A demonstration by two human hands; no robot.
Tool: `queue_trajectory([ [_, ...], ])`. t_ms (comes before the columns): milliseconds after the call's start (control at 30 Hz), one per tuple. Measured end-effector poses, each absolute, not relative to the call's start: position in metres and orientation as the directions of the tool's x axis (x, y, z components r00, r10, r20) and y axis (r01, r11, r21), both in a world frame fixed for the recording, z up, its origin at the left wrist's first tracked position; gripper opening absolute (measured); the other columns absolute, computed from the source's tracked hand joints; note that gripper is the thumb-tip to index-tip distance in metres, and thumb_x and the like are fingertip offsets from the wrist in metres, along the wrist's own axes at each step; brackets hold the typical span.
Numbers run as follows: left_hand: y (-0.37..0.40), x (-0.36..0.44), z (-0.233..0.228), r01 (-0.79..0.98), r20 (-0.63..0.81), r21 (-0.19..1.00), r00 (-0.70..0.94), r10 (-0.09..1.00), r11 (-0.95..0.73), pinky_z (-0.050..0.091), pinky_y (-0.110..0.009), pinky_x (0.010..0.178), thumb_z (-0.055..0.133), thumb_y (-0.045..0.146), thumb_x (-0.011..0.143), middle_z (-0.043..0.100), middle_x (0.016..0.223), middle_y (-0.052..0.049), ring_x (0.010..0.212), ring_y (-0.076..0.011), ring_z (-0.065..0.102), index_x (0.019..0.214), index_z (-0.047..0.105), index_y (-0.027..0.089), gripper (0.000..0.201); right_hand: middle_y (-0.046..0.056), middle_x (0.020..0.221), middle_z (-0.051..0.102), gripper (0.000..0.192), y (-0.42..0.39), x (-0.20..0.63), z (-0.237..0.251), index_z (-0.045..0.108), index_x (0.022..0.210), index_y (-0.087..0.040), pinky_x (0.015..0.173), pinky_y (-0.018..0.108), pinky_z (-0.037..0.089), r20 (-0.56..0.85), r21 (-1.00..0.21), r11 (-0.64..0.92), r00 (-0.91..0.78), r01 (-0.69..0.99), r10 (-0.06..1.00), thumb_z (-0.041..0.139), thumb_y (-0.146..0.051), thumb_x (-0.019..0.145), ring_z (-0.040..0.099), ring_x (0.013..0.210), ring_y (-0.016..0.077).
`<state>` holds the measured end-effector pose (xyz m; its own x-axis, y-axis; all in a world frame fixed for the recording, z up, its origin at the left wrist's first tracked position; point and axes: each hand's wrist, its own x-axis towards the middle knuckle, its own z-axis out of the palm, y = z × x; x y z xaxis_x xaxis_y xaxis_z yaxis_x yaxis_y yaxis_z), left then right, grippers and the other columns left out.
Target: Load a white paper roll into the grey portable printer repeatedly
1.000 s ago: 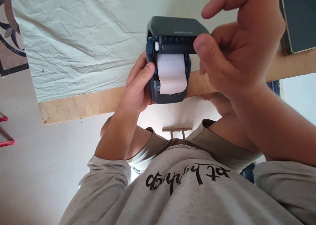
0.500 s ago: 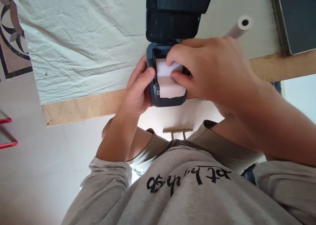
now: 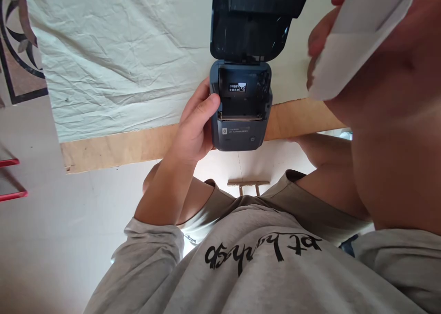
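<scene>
My left hand (image 3: 196,128) is closed around the left side of a dark blue label printer (image 3: 237,135), thumb on the rim of its paper bay. The printer's black lid (image 3: 248,34) is tipped back, so the bay stands exposed, with a small printed sticker inside and a thin metal bar along the near edge. A power button shows on the front panel. Close to the camera at the right, my right hand (image 3: 386,80) holds a white paper roll (image 3: 358,43) with its loose end hanging down. Fingertips show past the roll's left edge.
A pale, wrinkled cloth (image 3: 120,57) covers the table, whose bare wooden edge (image 3: 117,155) runs in front of me. On the floor at the left are red bars (image 3: 14,196). A small wooden stool (image 3: 248,183) shows below, between my legs.
My right hand has lifted the paper roll out of the printer's bay and carried it up and right. The left hand still grips the printer, which has shifted slightly right.
</scene>
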<state>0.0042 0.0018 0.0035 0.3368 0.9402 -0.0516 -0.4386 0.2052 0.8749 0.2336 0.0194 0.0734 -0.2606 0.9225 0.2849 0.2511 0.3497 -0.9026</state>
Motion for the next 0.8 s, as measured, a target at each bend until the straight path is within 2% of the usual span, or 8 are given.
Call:
queue_trajectory([
  [133,0.001,0.004,0.003,-0.432,-0.037,0.882,0.34,0.94,0.191,0.061,-0.038,0.093,0.058,0.049,0.093,0.072,0.105,-0.003,0.122,-0.028,0.066,0.115,0.065,0.024,0.034,-0.001,0.073,0.044,0.019,0.027,0.234,0.041,0.049,0.088,-0.026,0.041,0.026,0.033,0.252,-0.961,0.253,-0.017,0.116,0.967,0.064,-0.037,0.082,0.044,0.052,0.0091],
  [200,0.001,0.004,0.004,-0.427,-0.032,0.885,0.344,0.938,0.187,0.062,-0.041,0.093,0.058,0.05,0.092,0.072,0.109,-0.004,0.126,-0.0297,0.064,0.115,0.064,0.024,0.035,0.0,0.074,0.049,0.024,0.027,0.234,0.03,0.045,0.084,-0.025,0.049,0.029,0.04,0.348,-0.885,0.352,-0.068,0.304,0.935,0.066,-0.036,0.083,0.05,0.057,0.0112],
  [300,0.0,0.004,0.008,-0.399,-0.069,0.892,0.341,0.937,0.211,0.062,-0.041,0.094,0.059,0.049,0.091,0.071,0.114,-0.004,0.131,-0.0307,0.06,0.116,0.063,0.024,0.035,0.004,0.081,0.058,0.025,0.024,0.236,0.024,0.046,0.083,-0.023,0.066,0.035,0.045,0.412,-0.612,0.483,-0.269,0.626,0.871,0.064,-0.039,0.085,0.059,0.073,0.0174],
  [367,0.0,0.003,0.012,-0.38,-0.09,0.896,0.348,0.933,0.229,0.062,-0.04,0.094,0.061,0.05,0.09,0.07,0.115,-0.004,0.133,-0.0308,0.059,0.116,0.063,0.024,0.036,0.004,0.087,0.063,0.021,0.022,0.238,0.024,0.048,0.089,-0.024,0.069,0.035,0.046,0.413,-0.519,0.511,-0.322,0.685,0.852,0.064,-0.038,0.086,0.062,0.08,0.0192],
  [500,-0.001,0.003,0.017,-0.377,-0.102,0.893,0.363,0.926,0.246,0.062,-0.039,0.096,0.06,0.049,0.092,0.071,0.114,-0.002,0.133,-0.0297,0.059,0.109,0.064,0.024,0.031,0.005,0.104,0.068,0.026,0.023,0.24,0.02,0.052,0.105,-0.026,0.07,0.033,0.049,0.415,-0.493,0.464,-0.27,0.736,0.869,0.067,-0.028,0.083,0.066,0.09,0.0195],
  [600,-0.001,0.004,0.015,-0.39,-0.088,0.89,0.361,0.928,0.236,0.061,-0.039,0.097,0.06,0.048,0.092,0.071,0.11,-0.002,0.13,-0.0288,0.061,0.109,0.065,0.024,0.03,0.006,0.105,0.069,0.03,0.024,0.238,0.014,0.056,0.11,-0.026,0.076,0.037,0.052,0.407,-0.429,0.452,-0.279,0.782,0.87,0.066,-0.023,0.082,0.067,0.093,0.0221],
  [700,-0.001,0.005,0.012,-0.411,-0.056,0.892,0.319,0.946,0.191,0.06,-0.04,0.099,0.058,0.047,0.092,0.071,0.104,-0.001,0.128,-0.0277,0.063,0.112,0.066,0.025,0.03,0.009,0.11,0.07,0.051,0.021,0.236,0.017,0.052,0.132,-0.025,0.079,0.041,0.055,0.346,-0.424,0.42,-0.285,0.802,0.894,0.065,-0.024,0.082,0.069,0.093,0.0246],
  [800,-0.001,0.005,0.009,-0.409,-0.046,0.895,0.313,0.949,0.178,0.059,-0.039,0.1,0.057,0.046,0.093,0.071,0.103,-0.002,0.13,-0.0268,0.061,0.11,0.067,0.025,0.029,0.01,0.13,0.064,0.06,0.013,0.242,0.037,0.05,0.141,-0.02,0.093,0.043,0.055,0.413,-0.403,0.5,-0.335,0.766,0.847,0.065,-0.029,0.084,0.064,0.116,0.0283],
])
